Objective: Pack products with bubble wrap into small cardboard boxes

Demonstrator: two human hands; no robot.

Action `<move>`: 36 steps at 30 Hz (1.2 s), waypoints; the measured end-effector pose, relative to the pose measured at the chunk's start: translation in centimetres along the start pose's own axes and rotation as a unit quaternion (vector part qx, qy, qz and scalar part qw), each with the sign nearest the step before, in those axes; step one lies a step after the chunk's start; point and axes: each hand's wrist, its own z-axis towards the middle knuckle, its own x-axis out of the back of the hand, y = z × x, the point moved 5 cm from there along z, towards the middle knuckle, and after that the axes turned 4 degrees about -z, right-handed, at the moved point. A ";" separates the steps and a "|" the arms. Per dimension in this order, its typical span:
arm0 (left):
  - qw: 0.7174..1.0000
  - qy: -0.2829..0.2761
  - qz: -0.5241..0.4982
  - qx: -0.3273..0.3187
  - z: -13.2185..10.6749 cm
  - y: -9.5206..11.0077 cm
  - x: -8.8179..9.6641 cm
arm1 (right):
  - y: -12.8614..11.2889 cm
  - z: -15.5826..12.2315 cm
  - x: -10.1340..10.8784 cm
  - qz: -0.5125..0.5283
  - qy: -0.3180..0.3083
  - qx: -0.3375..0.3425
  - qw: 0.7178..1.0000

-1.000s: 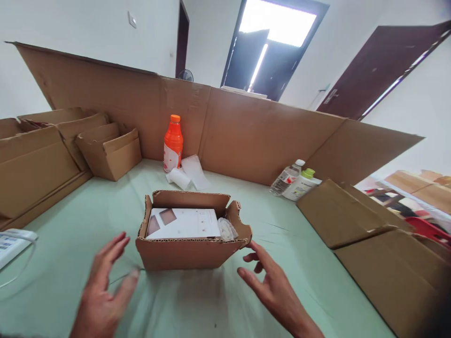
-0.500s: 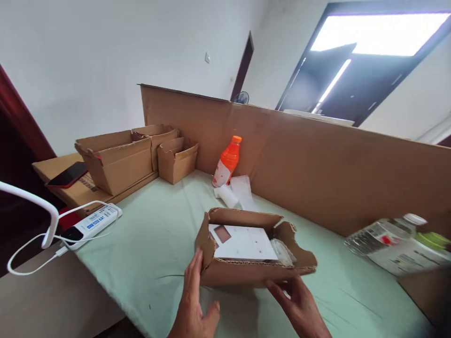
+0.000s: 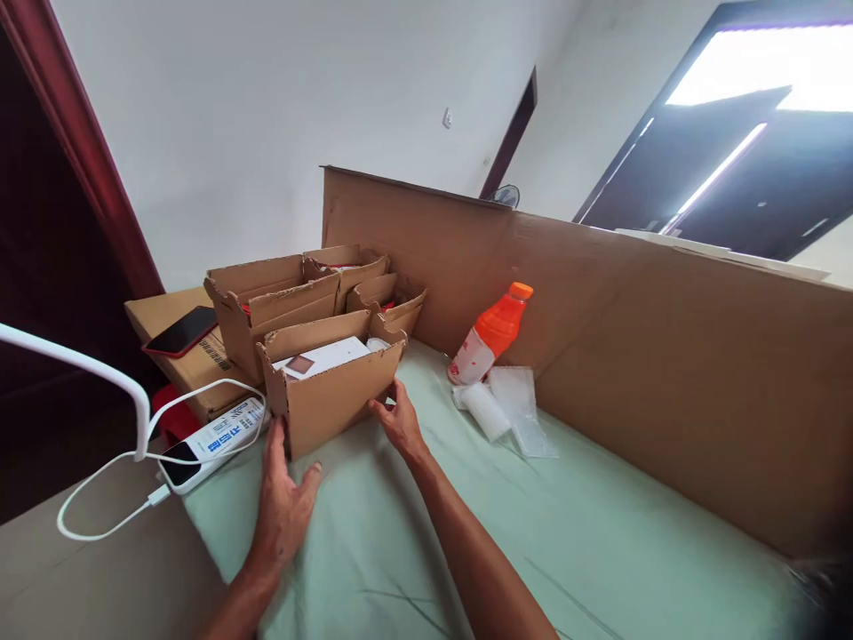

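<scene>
A small open cardboard box (image 3: 343,400) is held between my two hands, in front of the other boxes at the left. Inside it are a flat white box (image 3: 326,357) with a brown square and a clear plastic piece (image 3: 378,344). My left hand (image 3: 283,498) presses its fingers against the box's left end, the thumb spread away. With bent fingers, my right hand (image 3: 400,422) grips the lower right corner. Behind it stand a long cardboard box (image 3: 293,307), a box at the back (image 3: 363,276) and a smaller box (image 3: 413,311), with bits of red showing inside.
A phone (image 3: 181,331) lies on a flat carton (image 3: 166,311). Left of my hands is a white power bank (image 3: 217,444) with a white cable (image 3: 80,538). An orange bottle (image 3: 497,324), a white roll (image 3: 485,411) and plastic sheeting (image 3: 523,409) lie before the cardboard wall (image 3: 666,356).
My hands have carried the box left and away from me, up to the other boxes. The view has swung left, so the clear bottle at the right is out of sight.
</scene>
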 end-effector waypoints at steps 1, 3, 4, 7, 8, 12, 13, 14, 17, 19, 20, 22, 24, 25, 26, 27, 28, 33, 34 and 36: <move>0.999 0.022 -0.006 0.023 -0.5 -0.4 0.2 | 0.4 0.1 -0.9 -0.012 0.009 -0.002 1.000; 0.997 0.047 -0.023 0.059 -1.8 -0.9 0.2 | 1.1 -0.5 -2.5 -0.038 0.026 0.001 0.999; 0.996 0.044 -0.029 0.067 -2.3 -1.0 0.0 | 1.4 -1.0 -3.2 -0.047 0.031 0.006 0.998; 0.995 0.015 -0.050 0.091 -2.6 -1.5 -1.0 | 1.8 -2.0 -4.9 -0.112 0.036 0.021 0.993; 0.993 0.009 -0.059 0.102 -2.2 -1.8 -1.3 | 1.8 -2.1 -5.3 -0.140 0.035 0.022 0.989; 0.982 -0.001 -0.110 0.155 0.2 -2.8 -1.7 | 1.0 -1.0 -6.4 -0.204 0.009 0.027 0.979; 0.978 -0.004 -0.121 0.172 0.6 -3.1 -1.7 | 0.6 -0.7 -6.6 -0.212 -0.001 0.033 0.977; 0.975 -0.014 -0.124 0.186 0.8 -3.4 -1.8 | 0.2 -0.5 -6.6 -0.221 -0.012 0.040 0.974; 0.981 -0.068 -0.075 0.163 0.4 -3.7 -2.3 | -0.9 -0.7 -6.7 -0.245 -0.040 0.060 0.967; 0.990 -0.107 -0.009 0.088 -0.5 -3.5 -2.7 | -1.5 -1.7 -6.6 -0.261 -0.055 0.070 0.961; 0.991 -0.121 0.023 0.044 -1.1 -3.4 -2.8 | -1.7 -2.5 -6.5 -0.270 -0.063 0.077 0.958; 0.985 -0.146 0.081 -0.037 -2.1 -3.4 -2.8 | -2.2 -4.7 -6.0 -0.285 -0.079 0.088 0.951; 0.974 -0.169 0.121 -0.094 -2.8 -3.9 -2.6 | -2.5 -7.8 -4.9 -0.303 -0.096 0.108 0.942; 0.969 -0.176 0.133 -0.113 -2.9 -4.3 -2.4 | -2.7 -9.7 -4.2 -0.313 -0.105 0.123 0.936; 0.965 -0.183 0.139 -0.124 -2.9 -4.7 -2.1 | -2.8 -11.6 -3.3 -0.322 -0.111 0.137 0.930; 0.964 -0.188 0.141 -0.128 -2.8 -5.0 -2.0 | -2.7 -13.7 -2.1 -0.330 -0.117 0.148 0.925; 0.963 -0.193 0.142 -0.126 -2.6 -5.3 -1.9 | -2.6 -15.8 -0.8 -0.335 -0.123 0.154 0.921; 0.958 -0.244 0.150 -0.036 -2.3 -4.3 -3.2 | 1.3 -24.8 8.7 -0.334 -0.143 0.072 0.929; 0.953 -0.267 0.143 -0.017 -2.6 -3.5 -4.0 | 2.6 -26.2 11.0 -0.344 -0.130 0.029 0.929; 0.937 -0.328 0.124 -0.006 -3.3 -1.4 -6.4 | 5.3 -28.5 15.3 -0.377 -0.076 -0.071 0.920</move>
